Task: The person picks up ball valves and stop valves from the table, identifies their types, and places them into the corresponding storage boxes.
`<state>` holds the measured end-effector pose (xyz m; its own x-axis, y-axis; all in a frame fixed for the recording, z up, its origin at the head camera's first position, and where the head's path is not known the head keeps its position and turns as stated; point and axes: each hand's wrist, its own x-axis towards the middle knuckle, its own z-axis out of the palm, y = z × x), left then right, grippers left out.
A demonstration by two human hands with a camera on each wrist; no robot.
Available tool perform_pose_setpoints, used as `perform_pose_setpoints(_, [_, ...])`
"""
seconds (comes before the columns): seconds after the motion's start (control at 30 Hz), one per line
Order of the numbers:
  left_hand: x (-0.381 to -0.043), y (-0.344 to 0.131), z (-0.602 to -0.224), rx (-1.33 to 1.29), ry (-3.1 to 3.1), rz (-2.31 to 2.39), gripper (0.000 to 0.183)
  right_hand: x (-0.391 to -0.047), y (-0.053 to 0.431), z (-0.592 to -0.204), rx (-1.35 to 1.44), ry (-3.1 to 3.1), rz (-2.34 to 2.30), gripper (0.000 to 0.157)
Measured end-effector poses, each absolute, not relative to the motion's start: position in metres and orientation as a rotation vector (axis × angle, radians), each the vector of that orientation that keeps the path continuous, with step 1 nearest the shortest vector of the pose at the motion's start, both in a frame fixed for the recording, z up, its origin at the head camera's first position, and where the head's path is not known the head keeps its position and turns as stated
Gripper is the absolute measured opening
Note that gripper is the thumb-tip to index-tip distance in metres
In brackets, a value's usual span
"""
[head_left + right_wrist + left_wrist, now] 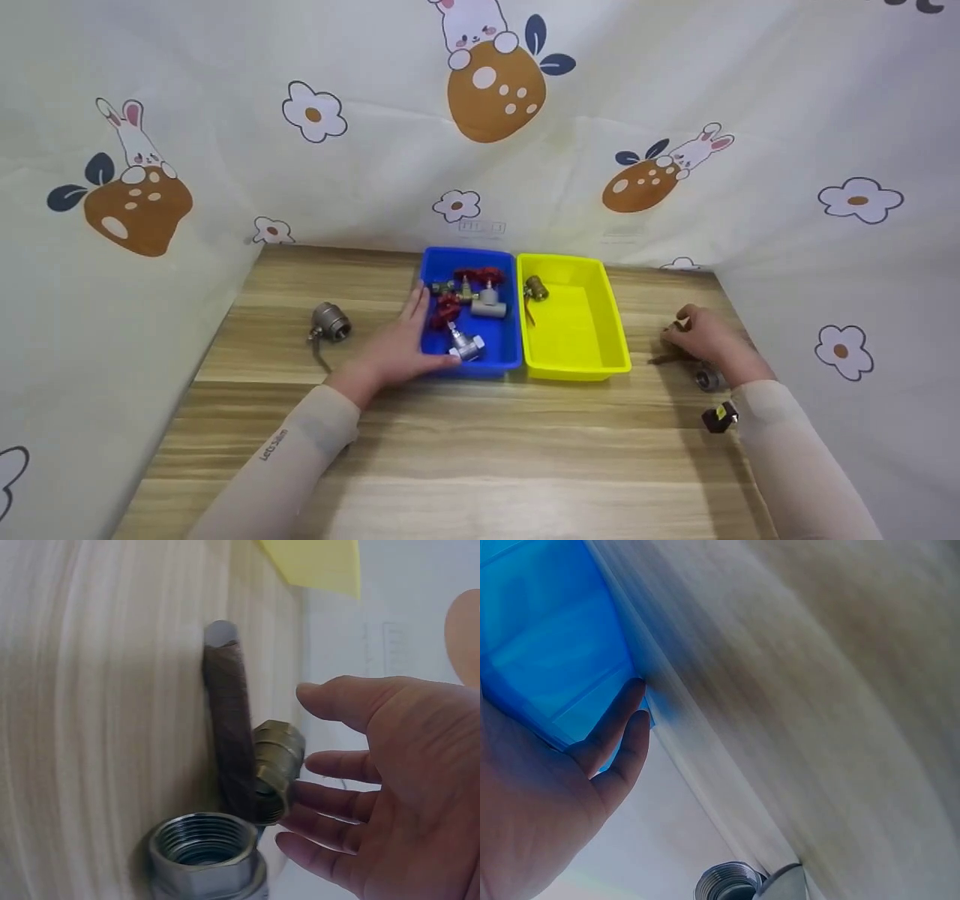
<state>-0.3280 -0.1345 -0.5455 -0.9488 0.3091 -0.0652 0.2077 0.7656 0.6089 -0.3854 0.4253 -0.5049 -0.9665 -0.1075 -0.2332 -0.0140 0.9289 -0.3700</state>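
Observation:
My left hand (396, 346) rests against the left side of the blue bin (501, 367), thumb over its front rim and fingers along the side wall. Inside the bin lie several valves, some with red handwheels, including a silver gate valve (466, 345). On the right, my right hand (420, 780) reaches around a brass valve (279, 750), fingers spread; whether they touch it is unclear. Beside it stands a brown-covered lever (231, 716), with a steel ball valve (206, 855) close by. Part of this group hides behind the hand in the head view.
A yellow bin (577, 345) adjoins the blue one and holds a small brass valve (535, 288) at its left wall. Another steel ball valve (330, 321) with a lever lies left of my left hand. A patterned cloth (360, 180) rises behind the wooden table (525, 450).

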Motion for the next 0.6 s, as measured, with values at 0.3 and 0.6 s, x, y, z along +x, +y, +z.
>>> perform_pose_setpoints(0.3, [-0.327, -0.135, -0.543, 0.446, 2.784, 0.92, 0.138, -0.39, 0.428, -0.519, -0.089, 2.891, -0.526, 0.053])
perform_pose_setpoints(0.6, [-0.327, -0.135, -0.544, 0.452, 2.791, 0.918, 0.138, -0.389, 0.427, -0.527, -0.115, 2.989, -0.491, 0.038])
